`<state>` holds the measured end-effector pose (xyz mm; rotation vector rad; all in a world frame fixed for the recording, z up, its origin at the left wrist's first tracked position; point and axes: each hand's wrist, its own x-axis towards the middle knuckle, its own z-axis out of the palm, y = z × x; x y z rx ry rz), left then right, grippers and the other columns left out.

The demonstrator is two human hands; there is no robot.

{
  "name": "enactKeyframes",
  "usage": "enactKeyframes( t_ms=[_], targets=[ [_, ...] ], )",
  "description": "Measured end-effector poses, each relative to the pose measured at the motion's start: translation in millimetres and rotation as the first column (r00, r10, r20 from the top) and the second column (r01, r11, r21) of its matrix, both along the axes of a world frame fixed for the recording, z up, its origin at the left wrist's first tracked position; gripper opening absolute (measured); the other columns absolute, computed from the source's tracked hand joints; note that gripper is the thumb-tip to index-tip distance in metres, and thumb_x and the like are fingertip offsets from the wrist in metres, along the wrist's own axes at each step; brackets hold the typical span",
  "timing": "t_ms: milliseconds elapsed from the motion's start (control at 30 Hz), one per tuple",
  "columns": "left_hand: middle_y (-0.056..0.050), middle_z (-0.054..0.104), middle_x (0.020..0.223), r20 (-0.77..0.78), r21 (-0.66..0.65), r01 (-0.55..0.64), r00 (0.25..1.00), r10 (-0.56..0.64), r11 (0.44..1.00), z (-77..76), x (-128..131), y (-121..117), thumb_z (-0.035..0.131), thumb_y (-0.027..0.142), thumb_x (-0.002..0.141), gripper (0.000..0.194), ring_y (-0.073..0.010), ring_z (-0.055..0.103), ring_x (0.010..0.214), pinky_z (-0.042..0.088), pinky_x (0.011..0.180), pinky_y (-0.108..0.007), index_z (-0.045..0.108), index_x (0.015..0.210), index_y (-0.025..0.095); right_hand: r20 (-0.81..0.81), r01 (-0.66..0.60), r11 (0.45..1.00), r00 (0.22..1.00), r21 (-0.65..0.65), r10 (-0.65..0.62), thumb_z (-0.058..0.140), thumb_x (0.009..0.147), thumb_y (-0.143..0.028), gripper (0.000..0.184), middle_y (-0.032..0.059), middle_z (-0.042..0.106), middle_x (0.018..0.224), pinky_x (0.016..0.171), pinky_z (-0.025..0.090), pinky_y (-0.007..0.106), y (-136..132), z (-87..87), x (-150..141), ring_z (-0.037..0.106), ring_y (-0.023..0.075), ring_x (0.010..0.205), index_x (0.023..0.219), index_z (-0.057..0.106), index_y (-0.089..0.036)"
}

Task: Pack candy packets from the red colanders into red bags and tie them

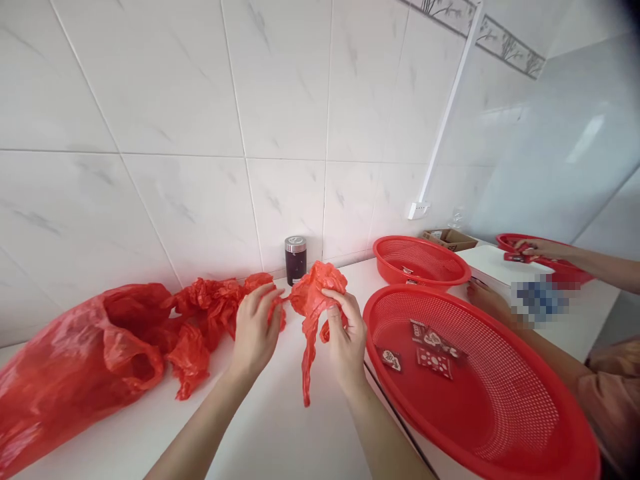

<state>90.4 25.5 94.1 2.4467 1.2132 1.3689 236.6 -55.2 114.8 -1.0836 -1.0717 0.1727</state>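
A crumpled red plastic bag hangs above the white counter, held between both my hands. My right hand is closed around its bunched upper part, and a strip of it dangles down below. My left hand pinches a stretched handle of the same bag at its left edge. Just left of my hands lies a pile of more red plastic bags, next to a big, puffed red bag.
A large red mesh basket with a few small red packets sits at the right, a second red basket behind it. A dark jar stands by the tiled wall. Another person's hands work at far right, near a cardboard box.
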Motion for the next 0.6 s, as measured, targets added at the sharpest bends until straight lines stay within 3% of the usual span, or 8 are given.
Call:
enactKeyframes(
  t_ms=[100, 200, 267, 367, 500, 600],
  targets=[
    [-0.009, 0.055, 0.123, 0.148, -0.097, 0.019, 0.989, -0.005, 0.995, 15.4, -0.9, -43.7, 0.054, 0.036, 0.089, 0.034, -0.0247, 0.051, 0.118, 0.043, 0.099, -0.042, 0.045, 0.121, 0.026, -0.005, -0.043, 0.999, 0.999, 0.025, 0.043, 0.047, 0.094, -0.021, 0.027, 0.0046, 0.058, 0.106, 0.09, 0.048, 0.033, -3.4, 5.9, -8.4, 0.059, 0.017, 0.102, 0.111, 0.067, -0.026],
    [-0.006, 0.062, 0.113, 0.245, -0.393, 0.126, 0.969, -0.028, 0.911, 5.9, 2.2, -69.4, 0.064, 0.037, 0.08, 0.04, -0.0252, 0.059, 0.107, 0.046, 0.095, -0.043, 0.049, 0.115, 0.027, 0.004, -0.087, 0.995, 0.996, 0.045, 0.087, 0.047, 0.093, -0.017, 0.028, 0.0028, 0.06, 0.097, 0.085, 0.049, 0.03, -4.7, 10.2, -21.8, 0.061, 0.0149, 0.092, 0.11, 0.068, -0.026],
    [-0.006, 0.067, 0.104, 0.282, -0.501, 0.142, 0.959, 0.006, 0.854, -3.7, -2.3, -69.3, 0.06, 0.037, 0.081, 0.028, -0.0253, 0.063, 0.099, 0.048, 0.09, -0.042, 0.056, 0.106, 0.025, 0.028, -0.126, 0.99, 0.992, 0.055, 0.125, 0.047, 0.092, -0.015, 0.029, 0.0014, 0.064, 0.095, 0.083, 0.049, 0.028, -7.3, 12.7, -26.2, 0.062, 0.0141, 0.09, 0.108, 0.068, -0.026],
    [-0.005, 0.071, 0.091, 0.338, -0.556, 0.126, 0.937, 0.085, 0.821, -5.2, -28.1, -54.5, 0.058, 0.04, 0.08, 0.022, -0.0235, 0.067, 0.083, 0.053, 0.073, -0.034, 0.062, 0.091, 0.022, 0.067, -0.139, 0.99, 0.988, 0.031, 0.136, 0.047, 0.088, -0.011, 0.031, 0.0, 0.069, 0.101, 0.086, 0.049, 0.027, -16.3, 15.6, -18.0, 0.064, 0.0141, 0.095, 0.108, 0.066, -0.025],
    [0.002, 0.066, 0.067, 0.377, -0.637, 0.053, 0.892, 0.251, 0.769, 13.9, -84.1, -38.0, 0.061, 0.026, 0.071, 0.022, -0.015, 0.059, 0.051, 0.041, 0.042, -0.021, 0.063, 0.093, 0.022, 0.219, -0.166, 0.945, 0.948, -0.282, 0.231, 0.046, 0.078, -0.004, 0.041, -0.0031, 0.07, 0.106, 0.077, 0.05, 0.025, -40.8, 19.5, 10.7, 0.065, 0.014, 0.09, 0.106, 0.066, -0.027],
    [0.004, 0.064, 0.065, 0.417, -0.693, 0.084, 0.857, 0.304, 0.716, 30.9, -116.3, -34.8, 0.059, 0.022, 0.07, 0.025, -0.0129, 0.057, 0.05, 0.043, 0.045, -0.02, 0.059, 0.095, 0.023, 0.303, -0.186, 0.818, 0.866, -0.544, 0.399, 0.046, 0.073, -0.003, 0.047, -0.0046, 0.07, 0.105, 0.064, 0.049, 0.022, -64.6, 24.8, 29.3, 0.064, 0.0124, 0.075, 0.106, 0.067, -0.029]
  ],
)
